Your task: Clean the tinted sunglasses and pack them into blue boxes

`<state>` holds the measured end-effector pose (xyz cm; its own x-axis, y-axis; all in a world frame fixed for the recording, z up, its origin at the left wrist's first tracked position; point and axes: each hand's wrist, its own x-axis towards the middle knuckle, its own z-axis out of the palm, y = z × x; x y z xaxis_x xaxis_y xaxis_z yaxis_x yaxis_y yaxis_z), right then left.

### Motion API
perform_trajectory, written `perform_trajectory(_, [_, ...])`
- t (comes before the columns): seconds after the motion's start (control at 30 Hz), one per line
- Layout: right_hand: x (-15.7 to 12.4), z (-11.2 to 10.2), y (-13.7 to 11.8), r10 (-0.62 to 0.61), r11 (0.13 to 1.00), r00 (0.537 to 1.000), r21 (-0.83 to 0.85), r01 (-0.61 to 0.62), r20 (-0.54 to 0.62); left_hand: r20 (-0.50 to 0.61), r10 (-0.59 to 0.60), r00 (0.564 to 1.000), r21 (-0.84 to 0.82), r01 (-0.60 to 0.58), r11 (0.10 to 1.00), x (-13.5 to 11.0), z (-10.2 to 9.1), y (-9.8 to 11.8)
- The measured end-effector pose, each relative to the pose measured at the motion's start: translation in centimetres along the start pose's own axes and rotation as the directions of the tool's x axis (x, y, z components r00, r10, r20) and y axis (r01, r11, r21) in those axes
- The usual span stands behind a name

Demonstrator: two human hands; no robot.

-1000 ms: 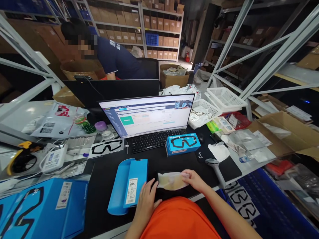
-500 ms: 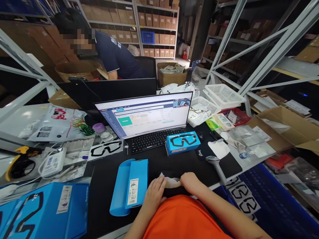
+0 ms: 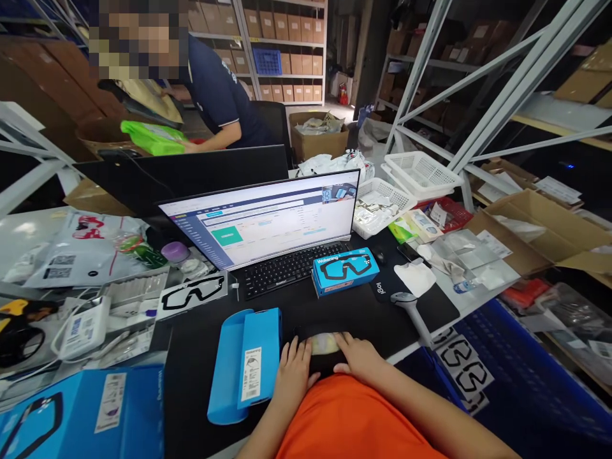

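My left hand (image 3: 292, 364) and my right hand (image 3: 359, 356) lie close together on a black soft pouch (image 3: 319, 362) at the desk's near edge. Between them shows a pale cloth-like piece (image 3: 325, 343), pressed down into the pouch by both hands' fingers. The fingers are stretched out flat. A light blue sleeve box (image 3: 246, 363) with a white label lies just left of my left hand. A smaller blue goggle box (image 3: 345, 271) stands beyond, in front of the keyboard (image 3: 287, 269).
A monitor (image 3: 262, 217) stands behind the keyboard. A grey barcode scanner (image 3: 414, 313) lies to the right on a black mat. White baskets (image 3: 421, 173) and a cardboard box (image 3: 535, 233) are far right. A person in a dark shirt (image 3: 217, 95) works behind the monitor with a green packet (image 3: 153, 137).
My hands have drawn together and the pale piece has been folded smaller, mostly covered now. The person behind has lifted a green packet. The view has tilted slightly left.
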<state>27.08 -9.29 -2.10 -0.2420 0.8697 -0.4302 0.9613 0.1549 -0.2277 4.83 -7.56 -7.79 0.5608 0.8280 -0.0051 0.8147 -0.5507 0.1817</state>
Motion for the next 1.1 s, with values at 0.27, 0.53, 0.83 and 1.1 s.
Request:
perform_trajectory(0.27, [-0.9, 1.2, 1.8, -0.086, 0.996, 0.993, 0.024, 0.089, -0.086, 0.079, -0.051, 0.996, -0.016, 0.053, 0.998, 0.4, -2.7, 0.8])
perform_trajectory(0.53, [-4.2, 1.7, 4.6, -0.289, 0.947, 0.947, 0.103, 0.305, -0.142, 0.198, -0.151, 0.968, -0.018, 0.158, 0.987, 0.7, -2.6, 1.0])
perform_trajectory(0.83, [-4.9, -0.4, 3.8, -0.312, 0.741, 0.941, 0.586, 0.328, -0.131, 0.215, -0.167, 0.962, 0.024, 0.165, 0.986, 1.3, -2.4, 1.9])
perform_trajectory(1.1, [-2.0, 1.9, 3.7, -0.136, 0.756, 0.990, 0.642, 0.132, -0.044, 0.113, 0.099, 0.989, -0.052, -0.094, 0.994, 4.3, -4.1, 2.9])
